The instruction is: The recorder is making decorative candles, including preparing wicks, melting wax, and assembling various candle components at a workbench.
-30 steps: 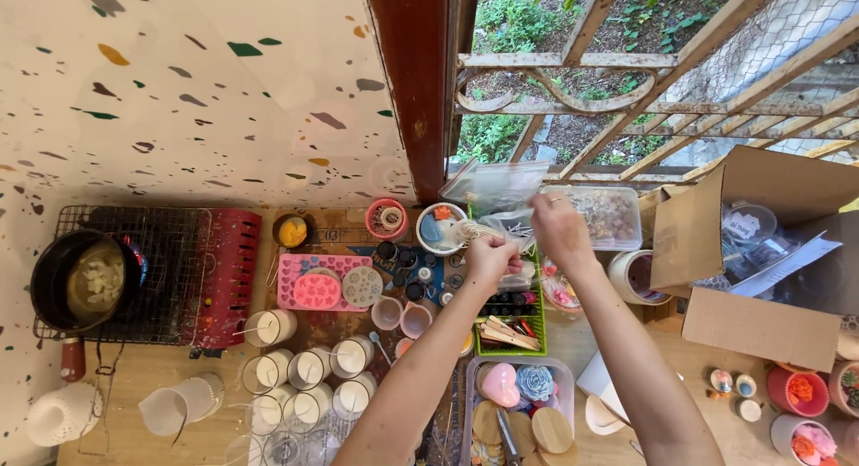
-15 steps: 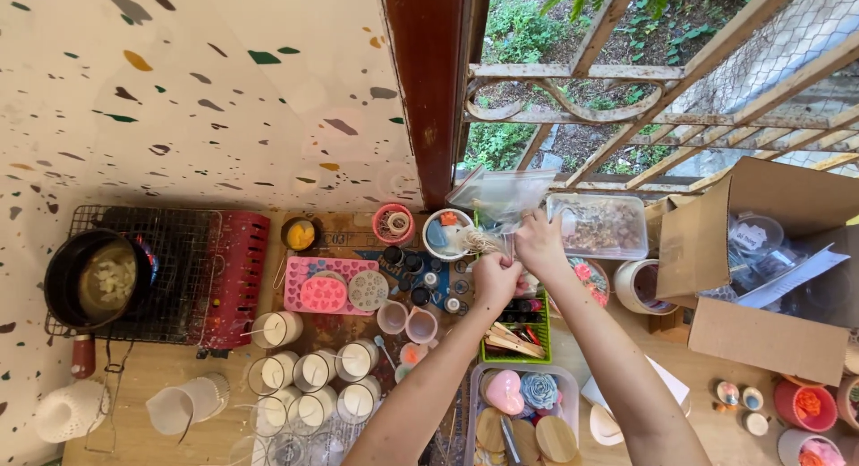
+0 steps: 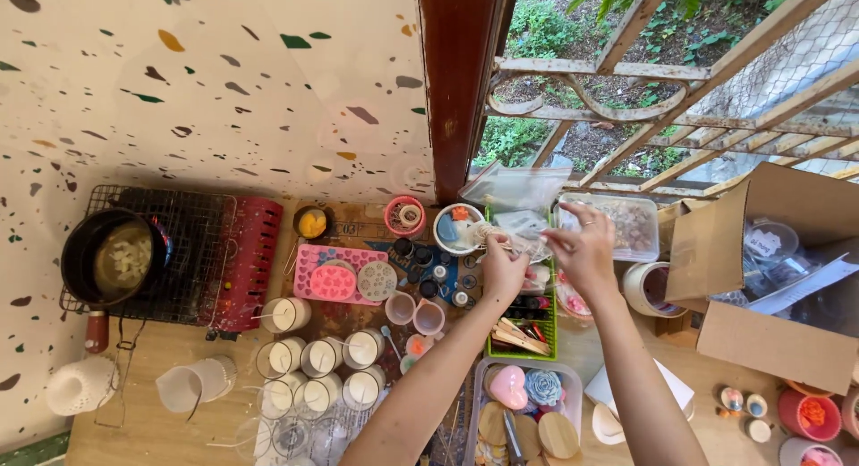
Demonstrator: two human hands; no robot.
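Holding: you are pinching a small bundle of pale wicks [image 3: 490,236] in your left hand [image 3: 503,271], fingers closed on it, just in front of the white bowl [image 3: 459,230].
Right hand: your right hand [image 3: 586,256] is pinching the clear zip bag [image 3: 528,226] at its edge, thumb and forefinger closed on the plastic, the other fingers spread loose.
Where it is: the wicks are sitting at the mouth of the bag, above the green tray of sticks [image 3: 519,333] and just left of the clear lidded box [image 3: 613,224].
Head view, grip: you are working with both hands close together, so I judge it wise to be keeping the bag mouth taut with the right while the left is drawing the strands straight, not sideways.
Head view, hazards: you are reaching over small dark bottles [image 3: 420,271] and two pink cups [image 3: 416,316]; I would be keeping the wrists lifted so nothing is getting knocked.
Head view, surroundings: glass jars with wicks [image 3: 313,357] are standing near your left forearm, a pink mould [image 3: 335,274] is lying beside them, and a black pan [image 3: 112,260] is resting on the wire rack, well apart.
Unclear: I cannot tell how many strands you are gripping.
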